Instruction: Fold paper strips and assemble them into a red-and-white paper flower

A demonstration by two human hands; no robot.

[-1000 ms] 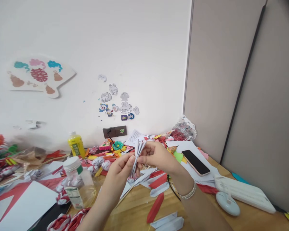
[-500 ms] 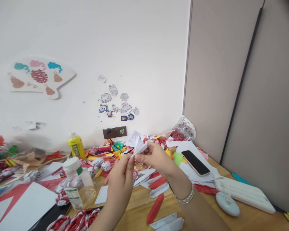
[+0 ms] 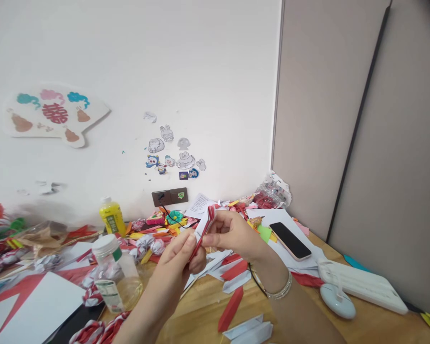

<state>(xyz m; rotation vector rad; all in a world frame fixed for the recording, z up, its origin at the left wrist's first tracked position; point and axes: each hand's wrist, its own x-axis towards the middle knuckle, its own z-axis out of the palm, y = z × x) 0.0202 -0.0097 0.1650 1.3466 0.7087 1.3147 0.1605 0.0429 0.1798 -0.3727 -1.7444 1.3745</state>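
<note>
A folded strip of white and red paper (image 3: pixel 205 228) is held between both hands above the middle of the table. My left hand (image 3: pixel 181 255) is closed round its lower end. The thumb and fingers of my right hand (image 3: pixel 231 235) pinch its right side. Below the hands lie a red folded strip (image 3: pixel 231 309) and white folded pieces (image 3: pixel 250 329). More red and white folded strips (image 3: pixel 232 272) rest just under my right hand.
Left stand a clear jar (image 3: pixel 115 274) and a yellow bottle (image 3: pixel 112 217). Right are a phone (image 3: pixel 290 240), a mouse (image 3: pixel 337 301) and a white power strip (image 3: pixel 365 286). Paper scraps (image 3: pixel 152 244) lie along the wall, and white sheets (image 3: pixel 39 308) at the left.
The paper in my hands has turned and now shows red layered edges. My left hand has rotated and wraps round its lower end. A black cable now shows beside my right wrist.
</note>
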